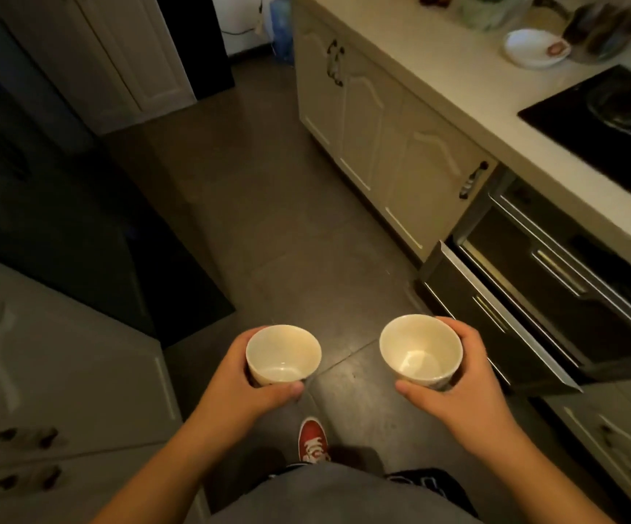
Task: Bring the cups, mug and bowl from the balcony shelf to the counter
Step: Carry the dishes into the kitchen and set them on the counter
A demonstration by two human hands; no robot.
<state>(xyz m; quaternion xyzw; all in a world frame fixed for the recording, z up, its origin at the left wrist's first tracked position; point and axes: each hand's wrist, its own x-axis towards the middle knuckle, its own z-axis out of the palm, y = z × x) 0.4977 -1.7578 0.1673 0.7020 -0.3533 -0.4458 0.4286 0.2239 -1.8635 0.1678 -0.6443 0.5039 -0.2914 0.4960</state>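
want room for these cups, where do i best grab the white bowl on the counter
Pinch the white bowl at its near-left rim, probably, coming over the bare counter: it sits upright and shallow, with dark clutter crowding its right.

Both bare arms reach forward in the head view, the left forearm [162, 467] rising from 7 o'clock and the right forearm [533, 467] from 5 o'clock. The left hand [238, 387] wraps the left cup [283, 353] from its 9 o'clock side, with the thumb [287, 389] across the near wall. The right hand [472, 387] mirrors it on the right cup [421, 351] from 3 o'clock. The wrists are straight, the hands level and apart.
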